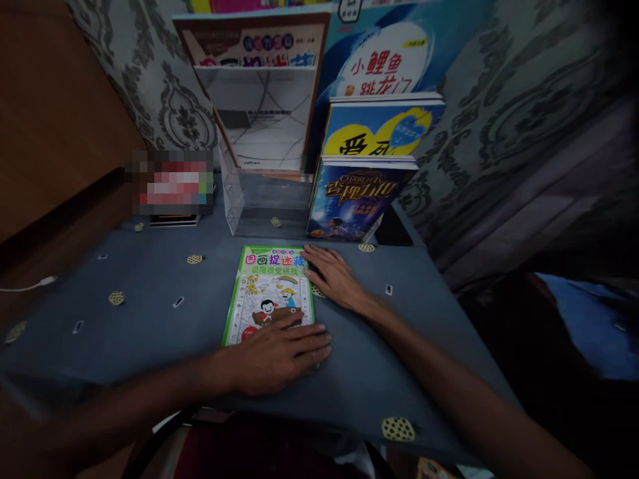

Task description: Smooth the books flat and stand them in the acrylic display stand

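A green-bordered picture book (269, 289) with cartoon figures and coloured Chinese characters lies shut on the grey-blue tablecloth. Across its lower part rests my left hand (279, 349), flat, with the fingers stretched to the right past the book's edge. My right hand (337, 276) touches the book's upper right edge, its fingers extended and its palm over the cloth. Neither hand grips anything. The book's bottom right portion is hidden under my left hand.
Behind the book stands a clear stepped rack (269, 216) with several upright books, among them a dark blue one (354, 199) and a yellow one (379, 130). A small blurred stack (174, 219) sits at the left. A white cable (30, 286) reaches in from the left edge.
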### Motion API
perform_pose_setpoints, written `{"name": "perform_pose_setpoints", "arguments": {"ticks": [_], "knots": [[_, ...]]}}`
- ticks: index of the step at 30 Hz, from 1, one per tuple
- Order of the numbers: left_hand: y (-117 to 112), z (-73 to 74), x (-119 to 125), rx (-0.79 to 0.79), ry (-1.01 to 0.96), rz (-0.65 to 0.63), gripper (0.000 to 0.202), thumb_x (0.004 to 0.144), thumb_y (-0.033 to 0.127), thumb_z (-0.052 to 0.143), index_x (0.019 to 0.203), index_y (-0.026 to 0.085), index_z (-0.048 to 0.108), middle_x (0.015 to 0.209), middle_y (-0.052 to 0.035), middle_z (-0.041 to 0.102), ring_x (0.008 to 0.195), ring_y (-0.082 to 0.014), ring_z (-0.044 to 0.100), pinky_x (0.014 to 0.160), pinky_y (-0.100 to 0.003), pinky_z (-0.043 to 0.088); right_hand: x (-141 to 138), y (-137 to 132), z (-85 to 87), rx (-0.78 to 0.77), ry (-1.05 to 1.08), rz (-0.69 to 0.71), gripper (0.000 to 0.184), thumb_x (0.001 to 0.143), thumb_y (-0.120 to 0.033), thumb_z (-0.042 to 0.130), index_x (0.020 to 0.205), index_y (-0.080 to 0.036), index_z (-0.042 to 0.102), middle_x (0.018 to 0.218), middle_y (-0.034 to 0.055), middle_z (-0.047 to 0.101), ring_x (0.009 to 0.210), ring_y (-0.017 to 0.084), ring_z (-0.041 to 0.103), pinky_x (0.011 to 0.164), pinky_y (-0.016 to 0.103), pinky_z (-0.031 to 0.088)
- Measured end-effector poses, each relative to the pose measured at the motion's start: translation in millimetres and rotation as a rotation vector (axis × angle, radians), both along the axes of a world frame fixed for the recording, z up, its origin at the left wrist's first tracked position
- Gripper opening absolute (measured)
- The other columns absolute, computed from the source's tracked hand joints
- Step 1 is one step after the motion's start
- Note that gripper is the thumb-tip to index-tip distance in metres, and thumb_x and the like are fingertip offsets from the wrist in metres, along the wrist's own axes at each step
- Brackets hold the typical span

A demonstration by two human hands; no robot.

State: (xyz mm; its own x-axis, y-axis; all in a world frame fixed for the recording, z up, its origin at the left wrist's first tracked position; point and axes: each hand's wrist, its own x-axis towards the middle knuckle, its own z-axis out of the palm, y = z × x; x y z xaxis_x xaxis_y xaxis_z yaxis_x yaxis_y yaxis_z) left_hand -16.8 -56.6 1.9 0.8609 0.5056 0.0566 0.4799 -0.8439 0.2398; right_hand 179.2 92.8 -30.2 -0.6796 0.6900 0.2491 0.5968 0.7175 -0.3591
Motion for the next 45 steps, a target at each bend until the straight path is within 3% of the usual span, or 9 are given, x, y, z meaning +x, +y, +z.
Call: {"name": "perform_pose_setpoints", "arguments": {"ticks": [6, 12, 20, 24, 30, 34, 37, 41, 45], "knots": [[7.0, 0.4, 0.6, -0.008, 0.037, -0.001, 0.043, 0.108, 0.022, 0.036, 0.148, 0.018, 0.049, 0.156, -0.0074, 0.05, 0.152, -0.0235, 0.036, 0.127, -0.048, 0.027, 2.2, 2.1, -5.1, 0.019, 0.014, 0.013, 0.049, 0.104, -0.041, 0.042, 0.147, -0.021, 0.055, 0.154, 0.0136, 0.052, 0.145, 0.031, 0.047, 0.118, 0.061, 0.034], [19.1, 2.9, -8.8, 0.026, -0.087, 0.019, 0.046, 0.108, 0.042, 0.041, 0.146, 0.019, 0.05, 0.154, -0.0099, 0.054, 0.145, -0.0206, 0.047, 0.125, -0.043, 0.031, 3.8, 3.9, -9.2, 0.048, -0.007, 0.019, 0.05, 0.104, -0.041, 0.042, 0.147, -0.02, 0.055, 0.153, 0.0147, 0.053, 0.144, 0.031, 0.047, 0.118, 0.06, 0.036], [103.9, -17.1, -109.5, 0.23, -0.189, 0.6, 0.032, 0.103, 0.024, 0.042, 0.119, 0.013, 0.068, 0.118, -0.0151, 0.073, 0.109, -0.0259, 0.068, 0.097, -0.045, 0.055, 5.8, 2.8, -10.2, 0.066, -0.041, 0.016, 0.051, 0.104, -0.043, 0.04, 0.146, -0.02, 0.055, 0.154, 0.0141, 0.052, 0.144, 0.033, 0.048, 0.116, 0.062, 0.037], [118.8, -25.2, -135.0, 0.167, -0.301, 0.567, 0.03, 0.101, 0.022, 0.045, 0.116, 0.018, 0.071, 0.117, -0.0095, 0.074, 0.11, -0.0218, 0.068, 0.097, -0.038, 0.054, -4.5, -2.9, -0.7, 0.142, -0.07, 0.028, 0.046, 0.103, -0.037, 0.043, 0.142, -0.018, 0.06, 0.148, 0.0148, 0.059, 0.142, 0.035, 0.048, 0.115, 0.065, 0.035], [119.4, -25.5, -135.8, 0.121, -0.383, 0.553, 0.033, 0.098, 0.017, 0.045, 0.117, 0.018, 0.072, 0.114, -0.0077, 0.075, 0.106, -0.0196, 0.07, 0.094, -0.033, 0.054, -78.1, -10.8, 20.4, 0.109, -0.026, 0.428, 0.037, 0.104, -0.029, 0.044, 0.133, -0.02, 0.065, 0.139, 0.013, 0.065, 0.133, 0.03, 0.054, 0.112, 0.055, 0.044], [118.5, -27.4, -136.3, 0.111, -0.396, 0.55, 0.031, 0.097, 0.017, 0.048, 0.116, 0.019, 0.072, 0.113, -0.0072, 0.075, 0.105, -0.0192, 0.07, 0.093, -0.031, 0.053, -110.9, -28.0, 23.0, 0.09, 0.004, 0.515, 0.037, 0.106, -0.03, 0.043, 0.129, -0.017, 0.067, 0.126, 0.0154, 0.066, 0.121, 0.031, 0.056, 0.105, 0.054, 0.048], [117.7, -27.2, -136.0, 0.104, -0.392, 0.554, 0.029, 0.099, 0.019, 0.048, 0.115, 0.019, 0.073, 0.114, -0.0078, 0.075, 0.107, -0.0198, 0.07, 0.094, -0.031, 0.053, -105.4, -55.3, 22.9, 0.082, 0.02, 0.585, 0.037, 0.106, -0.029, 0.043, 0.127, -0.012, 0.067, 0.122, 0.0177, 0.065, 0.117, 0.03, 0.055, 0.104, 0.051, 0.049], [116.0, -24.4, -133.7, 0.114, -0.362, 0.568, 0.03, 0.1, 0.021, 0.048, 0.116, 0.018, 0.073, 0.117, -0.0087, 0.074, 0.109, -0.021, 0.07, 0.095, -0.032, 0.052, -85.3, -94.3, 25.5, 0.016, 0.02, 0.678, 0.029, 0.104, -0.03, 0.05, 0.124, -0.02, 0.068, 0.12, 0.0131, 0.066, 0.116, 0.029, 0.056, 0.099, 0.049, 0.051], [113.9, -22.4, -131.4, 0.132, -0.314, 0.583, 0.03, 0.1, 0.025, 0.048, 0.117, 0.019, 0.072, 0.116, -0.0084, 0.075, 0.109, -0.0218, 0.069, 0.096, -0.034, 0.053, -79.1, -107.6, 31.0, -0.009, -0.002, 0.681, 0.027, 0.104, -0.03, 0.052, 0.124, -0.024, 0.069, 0.123, 0.0114, 0.067, 0.117, 0.029, 0.056, 0.094, 0.048, 0.052]]}}
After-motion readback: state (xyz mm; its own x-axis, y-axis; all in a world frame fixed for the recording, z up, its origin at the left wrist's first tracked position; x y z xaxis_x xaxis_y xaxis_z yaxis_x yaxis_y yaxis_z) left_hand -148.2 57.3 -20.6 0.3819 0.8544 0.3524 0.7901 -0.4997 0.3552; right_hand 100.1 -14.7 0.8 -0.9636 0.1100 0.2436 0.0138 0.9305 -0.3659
